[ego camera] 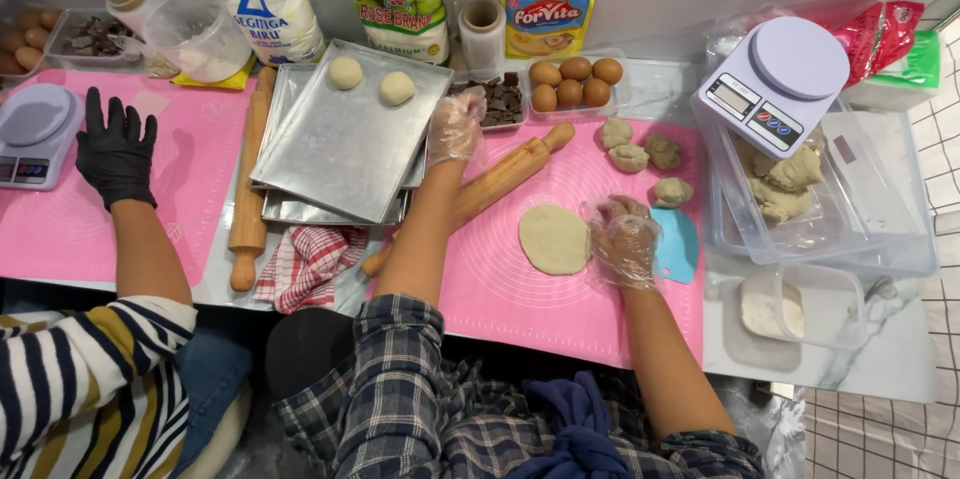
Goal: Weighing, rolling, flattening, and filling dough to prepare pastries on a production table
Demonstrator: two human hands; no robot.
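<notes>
My left hand (455,126), in a clear plastic glove, rests at the right edge of the stacked metal baking trays (340,154), just above a wooden rolling pin (500,179) lying diagonally on the pink silicone mat (520,289). My right hand (622,239), also gloved, sits beside a flattened round of dough (553,238), fingers curled at its right edge. Two dough balls (372,80) sit on the top tray. Several rough dough lumps (640,154) lie on the mat beyond my right hand.
A co-worker's black-gloved hand (116,149) lies on another pink mat at left, near a scale (35,129). A second rolling pin (248,189), checked cloth (305,264), eggs (573,82), chocolate pieces (500,99), a blue scraper (677,244), a digital scale (775,84) and clear tubs (800,209) surround.
</notes>
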